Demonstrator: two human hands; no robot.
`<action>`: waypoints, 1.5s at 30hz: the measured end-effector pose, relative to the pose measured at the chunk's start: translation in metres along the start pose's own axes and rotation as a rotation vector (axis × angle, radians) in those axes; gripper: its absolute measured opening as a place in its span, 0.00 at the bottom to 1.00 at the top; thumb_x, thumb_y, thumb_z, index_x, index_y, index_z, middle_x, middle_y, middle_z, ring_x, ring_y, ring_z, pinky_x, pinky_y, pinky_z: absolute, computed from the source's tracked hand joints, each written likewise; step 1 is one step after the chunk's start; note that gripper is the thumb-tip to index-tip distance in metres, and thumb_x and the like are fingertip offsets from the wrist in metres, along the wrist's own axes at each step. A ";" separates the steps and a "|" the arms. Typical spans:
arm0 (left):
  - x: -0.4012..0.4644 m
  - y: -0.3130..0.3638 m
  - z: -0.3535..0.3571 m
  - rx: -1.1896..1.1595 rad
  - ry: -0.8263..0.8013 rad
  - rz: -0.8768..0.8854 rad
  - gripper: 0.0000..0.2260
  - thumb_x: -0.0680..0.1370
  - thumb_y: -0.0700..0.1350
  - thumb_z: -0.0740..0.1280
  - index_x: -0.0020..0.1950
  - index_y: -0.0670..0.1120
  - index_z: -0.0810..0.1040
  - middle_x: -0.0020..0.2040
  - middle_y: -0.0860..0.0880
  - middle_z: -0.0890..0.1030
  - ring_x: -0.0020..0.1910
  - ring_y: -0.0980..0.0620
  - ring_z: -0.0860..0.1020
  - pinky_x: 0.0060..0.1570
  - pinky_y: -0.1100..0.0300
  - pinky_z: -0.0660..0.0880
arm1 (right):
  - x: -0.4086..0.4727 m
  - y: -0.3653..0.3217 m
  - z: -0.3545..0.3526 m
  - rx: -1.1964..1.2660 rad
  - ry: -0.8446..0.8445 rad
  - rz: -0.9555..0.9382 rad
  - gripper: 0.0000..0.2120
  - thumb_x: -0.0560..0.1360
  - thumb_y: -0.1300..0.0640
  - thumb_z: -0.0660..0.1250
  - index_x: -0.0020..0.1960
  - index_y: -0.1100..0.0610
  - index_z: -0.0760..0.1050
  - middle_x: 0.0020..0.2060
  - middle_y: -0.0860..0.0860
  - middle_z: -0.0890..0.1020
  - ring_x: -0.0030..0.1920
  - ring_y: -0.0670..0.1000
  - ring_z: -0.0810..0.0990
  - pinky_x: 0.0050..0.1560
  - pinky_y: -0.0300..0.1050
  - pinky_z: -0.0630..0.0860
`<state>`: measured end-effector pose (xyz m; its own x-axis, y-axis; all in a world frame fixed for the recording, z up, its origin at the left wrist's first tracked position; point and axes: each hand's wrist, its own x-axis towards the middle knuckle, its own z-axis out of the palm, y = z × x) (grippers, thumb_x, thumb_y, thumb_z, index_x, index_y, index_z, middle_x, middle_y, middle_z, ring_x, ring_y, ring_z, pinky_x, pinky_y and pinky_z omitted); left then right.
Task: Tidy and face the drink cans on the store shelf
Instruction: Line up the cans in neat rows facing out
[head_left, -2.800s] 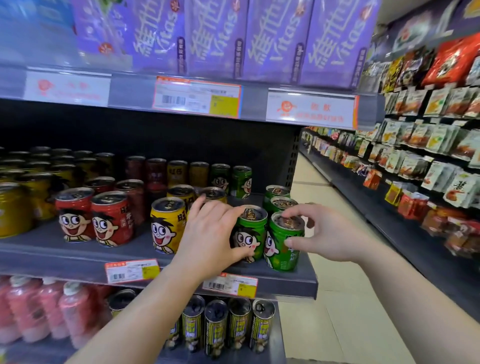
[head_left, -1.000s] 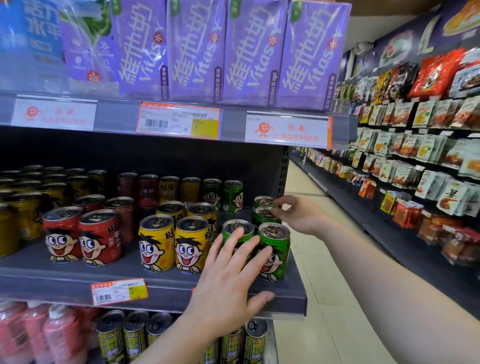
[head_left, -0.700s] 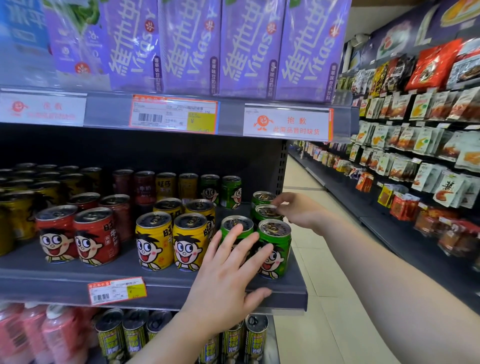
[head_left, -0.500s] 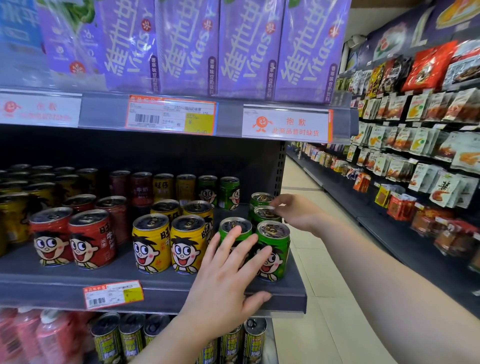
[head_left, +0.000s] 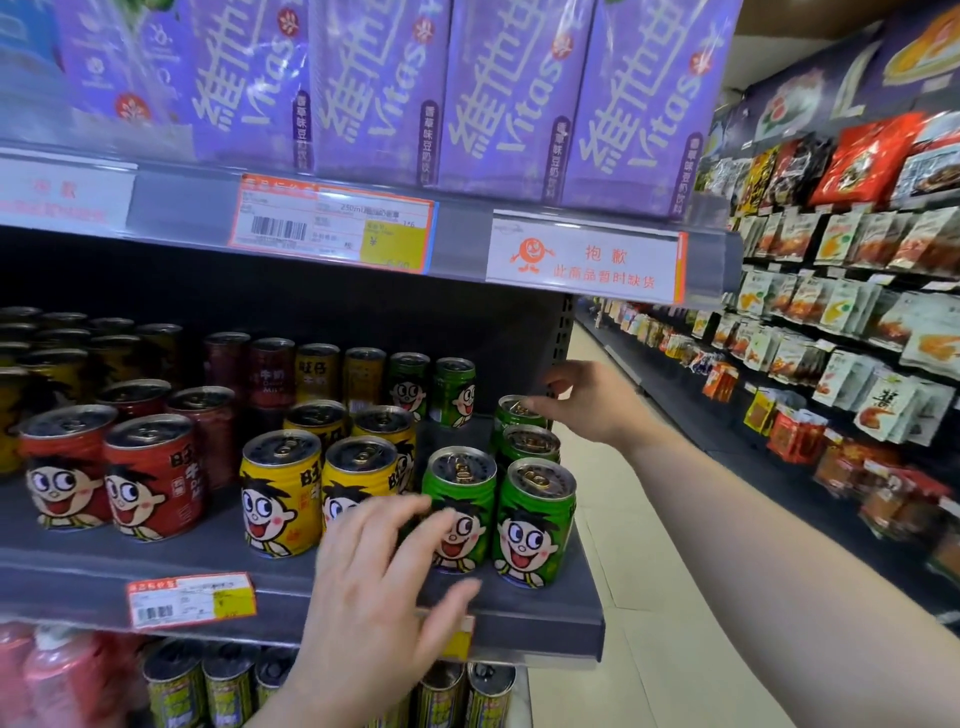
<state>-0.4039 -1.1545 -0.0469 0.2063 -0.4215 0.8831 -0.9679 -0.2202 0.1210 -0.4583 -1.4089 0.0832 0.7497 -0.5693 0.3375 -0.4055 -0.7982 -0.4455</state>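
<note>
Cartoon-face drink cans stand on a dark shelf (head_left: 156, 558): red cans (head_left: 150, 478) at left, yellow cans (head_left: 280, 499) in the middle, green ones at the right end. Two green cans (head_left: 535, 525) face forward at the front edge. Behind them stand another green can (head_left: 530, 444) and a rear green can (head_left: 511, 410). My left hand (head_left: 384, 582) is spread open in front of the shelf edge, its fingertips over the lower front of the left front green can (head_left: 457, 483). My right hand (head_left: 587, 400) reaches in from the right, fingertips pinching the rear green can's top rim.
Purple Vitas cartons (head_left: 509, 93) fill the shelf above, with price tags (head_left: 332, 223) on its edge. More cans (head_left: 228, 680) and pink bottles (head_left: 52, 670) sit on the shelf below. The aisle floor (head_left: 623, 519) runs to the right, past racks of snack packets (head_left: 857, 234).
My left hand has slid lower and curled its fingers, uncovering the top of the left front green can. My right hand stays at the rear green can.
</note>
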 end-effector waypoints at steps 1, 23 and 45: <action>0.004 -0.001 -0.003 0.062 0.029 -0.024 0.24 0.70 0.60 0.69 0.60 0.47 0.77 0.59 0.45 0.76 0.61 0.43 0.72 0.65 0.48 0.61 | 0.005 -0.002 0.002 -0.014 -0.027 0.029 0.32 0.59 0.29 0.69 0.56 0.47 0.80 0.52 0.45 0.84 0.53 0.49 0.80 0.54 0.49 0.77; 0.018 -0.032 -0.006 0.235 -0.140 -0.151 0.26 0.70 0.67 0.65 0.55 0.49 0.81 0.58 0.44 0.77 0.62 0.40 0.72 0.69 0.35 0.55 | 0.012 -0.056 0.028 -0.272 -0.253 0.043 0.30 0.63 0.32 0.66 0.51 0.55 0.81 0.48 0.49 0.75 0.57 0.55 0.74 0.58 0.51 0.70; 0.019 -0.029 -0.008 0.219 -0.176 -0.163 0.26 0.69 0.68 0.65 0.53 0.49 0.82 0.59 0.43 0.77 0.63 0.40 0.71 0.69 0.36 0.54 | -0.009 -0.054 0.019 -0.061 -0.471 -0.131 0.28 0.73 0.38 0.65 0.68 0.50 0.72 0.64 0.47 0.76 0.60 0.46 0.74 0.59 0.40 0.66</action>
<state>-0.3728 -1.1487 -0.0301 0.3959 -0.5067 0.7659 -0.8704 -0.4730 0.1371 -0.4332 -1.3569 0.0889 0.9457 -0.3235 -0.0303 -0.3113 -0.8754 -0.3698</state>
